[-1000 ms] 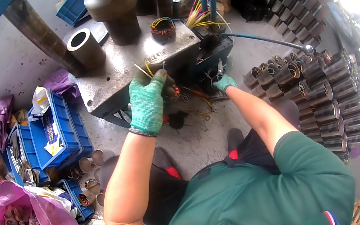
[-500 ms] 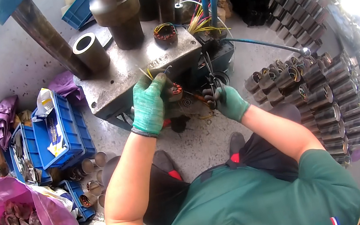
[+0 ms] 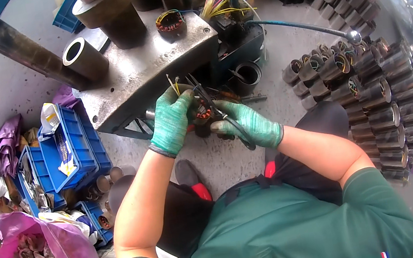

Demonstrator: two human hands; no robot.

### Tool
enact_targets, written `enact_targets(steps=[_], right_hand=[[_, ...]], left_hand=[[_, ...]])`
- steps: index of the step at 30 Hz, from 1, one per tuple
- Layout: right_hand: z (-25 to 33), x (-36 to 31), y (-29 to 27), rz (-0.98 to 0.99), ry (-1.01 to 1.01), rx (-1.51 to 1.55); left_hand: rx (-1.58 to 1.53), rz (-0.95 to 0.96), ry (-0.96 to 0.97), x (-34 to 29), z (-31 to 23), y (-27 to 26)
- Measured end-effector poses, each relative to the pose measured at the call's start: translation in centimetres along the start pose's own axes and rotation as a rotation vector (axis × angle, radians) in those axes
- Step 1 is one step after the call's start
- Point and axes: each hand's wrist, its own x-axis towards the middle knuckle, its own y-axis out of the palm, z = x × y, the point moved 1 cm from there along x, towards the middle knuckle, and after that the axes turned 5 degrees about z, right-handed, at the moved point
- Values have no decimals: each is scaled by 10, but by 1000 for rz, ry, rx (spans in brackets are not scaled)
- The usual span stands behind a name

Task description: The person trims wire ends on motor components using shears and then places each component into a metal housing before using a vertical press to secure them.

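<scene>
My left hand (image 3: 169,119), in a green glove, is closed round a small stator (image 3: 204,113) with red-orange windings. White and yellow lead wires (image 3: 175,86) stick up past its thumb. My right hand (image 3: 251,124), gloved too, grips black-handled scissors (image 3: 232,124). Their blades point up and to the left, across the stator's right side. The gloves hide part of the stator, and I cannot tell whether the blades touch a wire. Both hands are in front of the near edge of a heavy steel press block (image 3: 139,74).
On the block stand another wound stator (image 3: 171,24) and a hollow steel cylinder (image 3: 85,59). A blue lever (image 3: 304,24) sticks out to the right. Stacked metal housings (image 3: 371,94) line the right side. Blue crates (image 3: 69,147) and a purple sack (image 3: 68,253) are at left.
My right hand has moved left to the stator, bringing the scissors from beside the block to across it. My left hand keeps its hold. The whole view has shifted slightly.
</scene>
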Motion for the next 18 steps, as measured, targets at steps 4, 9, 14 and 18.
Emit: enact_targets(steps=[4,9,14,18], right_hand=[[-5,4,-6,-84,-169,-221],[11,-3,-6,-56,32,21],[12,-4,-7,-61,89,26],[10,-4,-13,-69,96,-39]], left_hand=[[77,9,43,4,6,5],[91,37,2,4,3,10],[133,33,11,8,11,5],[207,41,-3,10,10,3]])
